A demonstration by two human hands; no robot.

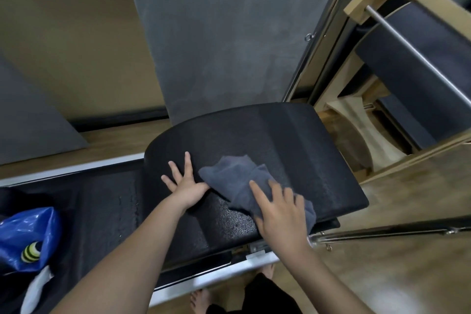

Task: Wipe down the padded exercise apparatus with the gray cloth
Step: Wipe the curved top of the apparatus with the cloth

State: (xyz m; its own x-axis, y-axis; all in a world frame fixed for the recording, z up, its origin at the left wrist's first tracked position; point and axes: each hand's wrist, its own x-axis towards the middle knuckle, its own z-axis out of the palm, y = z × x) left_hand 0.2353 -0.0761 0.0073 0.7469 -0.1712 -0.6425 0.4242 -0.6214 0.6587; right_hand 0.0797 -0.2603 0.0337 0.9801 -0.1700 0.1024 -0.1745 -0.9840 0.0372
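A black padded arc-shaped apparatus (293, 145) stands on a black padded bench (107, 201) in front of me. A crumpled gray cloth (237, 181) lies on the curved pad near its middle. My right hand (277, 209) presses flat on the cloth's near end, fingers spread. My left hand (183, 181) rests flat on the pad just left of the cloth, fingers splayed, its thumb side touching the cloth's edge. Small wet droplets show on the pad below the cloth.
A blue plastic bag (28, 234) with a yellow-and-black striped ball (31, 251) sits at the bench's left end. A wooden frame with metal bars (413, 41) stands to the right. A gray wall (229, 33) rises behind. My bare feet (201, 301) stand on the wood floor.
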